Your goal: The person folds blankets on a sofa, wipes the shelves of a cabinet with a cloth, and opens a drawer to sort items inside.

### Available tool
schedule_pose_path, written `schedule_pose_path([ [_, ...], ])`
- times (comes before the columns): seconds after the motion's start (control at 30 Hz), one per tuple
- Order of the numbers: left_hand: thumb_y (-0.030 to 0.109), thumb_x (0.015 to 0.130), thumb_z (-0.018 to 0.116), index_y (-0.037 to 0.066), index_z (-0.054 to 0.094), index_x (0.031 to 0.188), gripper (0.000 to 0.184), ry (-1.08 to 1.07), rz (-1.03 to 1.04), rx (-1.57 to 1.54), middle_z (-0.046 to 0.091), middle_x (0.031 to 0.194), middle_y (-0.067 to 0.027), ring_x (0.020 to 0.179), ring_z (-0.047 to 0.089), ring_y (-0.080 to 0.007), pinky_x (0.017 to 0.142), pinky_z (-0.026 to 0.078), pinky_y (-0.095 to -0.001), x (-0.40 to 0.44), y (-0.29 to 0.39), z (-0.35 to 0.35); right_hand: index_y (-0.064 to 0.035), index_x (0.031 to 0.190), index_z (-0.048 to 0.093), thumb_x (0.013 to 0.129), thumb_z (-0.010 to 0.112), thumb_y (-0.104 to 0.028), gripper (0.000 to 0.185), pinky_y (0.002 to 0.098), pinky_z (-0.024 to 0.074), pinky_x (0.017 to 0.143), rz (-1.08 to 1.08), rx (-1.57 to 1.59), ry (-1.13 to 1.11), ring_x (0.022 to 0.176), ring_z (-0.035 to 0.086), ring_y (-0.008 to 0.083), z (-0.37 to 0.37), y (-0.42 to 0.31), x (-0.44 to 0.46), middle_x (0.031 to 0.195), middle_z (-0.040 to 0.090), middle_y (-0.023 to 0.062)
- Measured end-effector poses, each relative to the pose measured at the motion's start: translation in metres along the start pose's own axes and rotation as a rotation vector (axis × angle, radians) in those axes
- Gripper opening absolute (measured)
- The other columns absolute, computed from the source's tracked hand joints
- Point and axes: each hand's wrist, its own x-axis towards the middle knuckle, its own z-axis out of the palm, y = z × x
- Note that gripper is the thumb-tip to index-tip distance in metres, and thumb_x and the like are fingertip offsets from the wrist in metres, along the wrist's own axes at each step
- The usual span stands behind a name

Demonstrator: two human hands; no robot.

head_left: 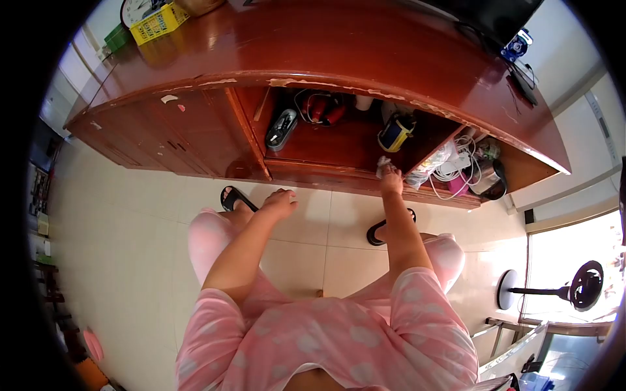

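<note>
Reddish-brown wood fills the upper view: a worn cabinet (313,55) with an open compartment, seen from above as we sit or crouch before it. Our right hand (392,181) has its fingers closed on a pale, crumpled cloth (383,165), possibly tissue, at the front right of the compartment's shelf (336,146). We cannot tell how firmly it touches the wood. Just behind stands a yellow-and-dark can (396,133); a dark oblong item (282,130) lies farther left. Our left hand (280,202) hangs near the cabinet's lower front, fingers loosely bent, nothing visible in them. We judge the cloth light, soft and floppy, hardly fragile unless it is paper; it is best bunched and held by its near, gathered part.
</note>
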Motion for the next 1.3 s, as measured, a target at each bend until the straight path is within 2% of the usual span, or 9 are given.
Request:
schedule_pose_path([
  [0.23, 0.032, 0.085, 0.053, 0.012, 0.050, 0.118, 0.038, 0.006, 0.006, 0.017, 0.048, 0.124, -0.0112, 0.116, 0.044, -0.0276, 0.097, 0.037, -0.0370, 0.011, -0.002, -0.002, -0.0062, 0.105, 0.055, 0.089, 0.035, -0.022, 0.030, 0.0407, 0.0423, 0.085, 0.388, 0.033, 0.080, 0.105, 0.048, 0.0291, 0.001, 0.013, 0.011, 0.105, 0.060, 0.0088],
  [0.37, 0.029, 0.084, 0.054, 0.011, 0.050, 0.116, 0.037, 0.042, 0.072, -0.019, 0.050, 0.120, -0.0138, 0.113, 0.046, -0.0296, 0.094, 0.038, -0.0368, 0.021, -0.003, 0.000, -0.0033, 0.105, 0.055, 0.088, 0.036, -0.023, 0.032, 0.0426, 0.0384, 0.087, 0.169, -0.061, 0.012, 0.104, 0.046, 0.0291, 0.012, -0.029, 0.010, 0.109, 0.059, 0.0100],
  [0.53, 0.029, 0.084, 0.054, 0.011, 0.050, 0.115, 0.036, 0.031, 0.093, -0.039, 0.051, 0.118, -0.0131, 0.113, 0.046, -0.0288, 0.093, 0.039, -0.0370, 0.027, 0.007, 0.000, -0.0042, 0.103, 0.052, 0.082, 0.044, -0.019, 0.028, 0.0453, 0.0404, 0.087, -0.121, -0.026, 0.180, 0.103, 0.046, 0.0344, 0.018, -0.097, -0.012, 0.114, 0.053, 0.0136],
  [0.67, 0.030, 0.085, 0.052, 0.011, 0.051, 0.114, 0.034, 0.070, 0.160, -0.021, 0.051, 0.120, -0.0108, 0.114, 0.046, -0.0265, 0.094, 0.038, -0.0371, 0.031, 0.013, 0.001, -0.0021, 0.102, 0.051, 0.077, 0.050, -0.014, 0.028, 0.0412, 0.0391, 0.093, -0.243, 0.088, 0.208, 0.115, 0.042, 0.0361, 0.030, -0.135, -0.016, 0.116, 0.053, 0.0169],
  [0.77, 0.031, 0.086, 0.052, 0.010, 0.051, 0.115, 0.035, 0.053, 0.162, -0.031, 0.052, 0.119, -0.0109, 0.115, 0.045, -0.0265, 0.095, 0.037, -0.0369, 0.023, 0.024, -0.010, -0.0026, 0.102, 0.050, 0.074, 0.054, -0.012, 0.030, 0.0406, 0.0408, 0.091, -0.250, 0.098, 0.156, 0.112, 0.044, 0.0353, 0.023, -0.152, -0.019, 0.114, 0.055, 0.0158],
  [0.8, 0.031, 0.086, 0.052, 0.010, 0.051, 0.115, 0.036, 0.037, 0.156, -0.036, 0.052, 0.119, -0.0109, 0.115, 0.045, -0.0265, 0.096, 0.037, -0.0368, 0.019, 0.025, -0.012, -0.0046, 0.110, 0.053, 0.089, 0.035, -0.020, 0.032, 0.0461, 0.0337, 0.096, -0.192, 0.071, -0.029, 0.119, 0.039, 0.0305, 0.022, -0.156, -0.017, 0.124, 0.050, 0.0101],
  [1.1, 0.033, 0.085, 0.053, 0.010, 0.050, 0.116, 0.038, 0.094, 0.212, -0.004, 0.050, 0.121, -0.0114, 0.117, 0.044, -0.0266, 0.098, 0.034, -0.0369, 0.007, -0.010, -0.015, -0.0101, 0.110, 0.053, 0.085, 0.041, -0.020, 0.029, 0.0422, 0.0416, 0.088, -0.147, 0.224, 0.004, 0.105, 0.049, 0.0368, 0.051, -0.188, -0.005, 0.114, 0.053, 0.0180],
  [1.2, 0.034, 0.084, 0.053, 0.010, 0.050, 0.116, 0.040, 0.066, 0.181, 0.013, 0.048, 0.124, -0.0106, 0.118, 0.043, -0.0266, 0.098, 0.033, -0.0378, 0.004, -0.027, -0.017, -0.0085, 0.109, 0.052, 0.081, 0.047, -0.016, 0.029, 0.0416, 0.0429, 0.087, -0.287, 0.123, -0.177, 0.104, 0.049, 0.0370, 0.027, -0.217, -0.006, 0.113, 0.054, 0.0181],
  [1.3, 0.034, 0.084, 0.054, 0.011, 0.050, 0.118, 0.041, 0.046, 0.163, 0.039, 0.047, 0.125, -0.0094, 0.118, 0.042, -0.0262, 0.099, 0.033, -0.0382, 0.006, -0.042, -0.018, -0.0092, 0.106, 0.051, 0.076, 0.049, -0.007, 0.030, 0.0418, 0.0453, 0.084, -0.383, 0.227, -0.086, 0.104, 0.050, 0.0356, 0.010, -0.243, -0.008, 0.099, 0.060, 0.0173],
])
